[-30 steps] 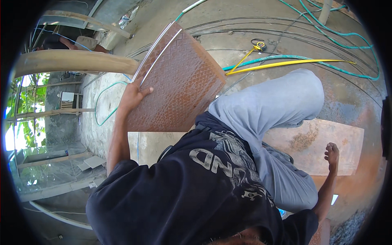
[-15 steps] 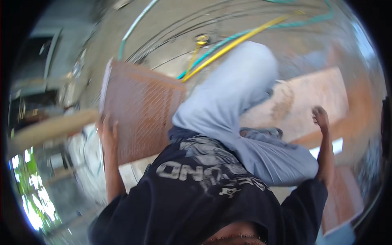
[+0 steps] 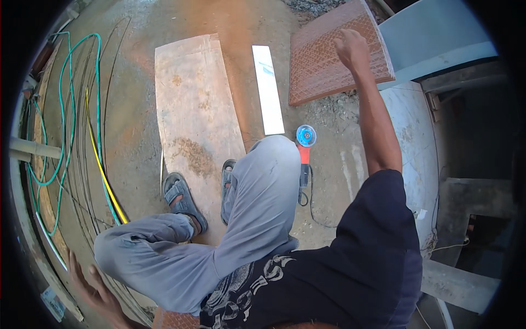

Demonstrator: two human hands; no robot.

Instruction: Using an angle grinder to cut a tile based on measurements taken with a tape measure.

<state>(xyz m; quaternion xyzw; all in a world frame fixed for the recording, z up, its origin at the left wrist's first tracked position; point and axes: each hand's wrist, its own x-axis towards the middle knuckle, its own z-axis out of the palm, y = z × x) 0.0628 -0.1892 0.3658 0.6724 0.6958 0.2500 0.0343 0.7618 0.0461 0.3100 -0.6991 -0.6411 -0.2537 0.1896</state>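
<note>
My left hand [image 3: 94, 290] is at the lower left, beside my bent knee. Its fingers are spread and it holds nothing. Below it, a corner of a brown textured tile [image 3: 174, 319] shows at the lower edge, apart from the fingers. My right arm stretches far forward. My right hand [image 3: 352, 50] is over the patterned face of a stack of brown tiles [image 3: 323, 68], its fingers loosely bent and apart, with no grip visible; whether it touches the tiles is unclear. An angle grinder [image 3: 304, 151] with a blue disc and red body lies beside my right knee.
My sandalled feet rest on a stained board [image 3: 192, 93]. A narrow white strip [image 3: 267, 90] lies right of it. Green hose [image 3: 98, 82], a yellow tube [image 3: 101, 164] and thin rods run along the left. The grinder's black cord [image 3: 313, 205] curls on the floor.
My view and body have swung to the right. My left hand, earlier against the edge of a brown tile, is now apart from it. My right arm has reached out to the tile stack.
</note>
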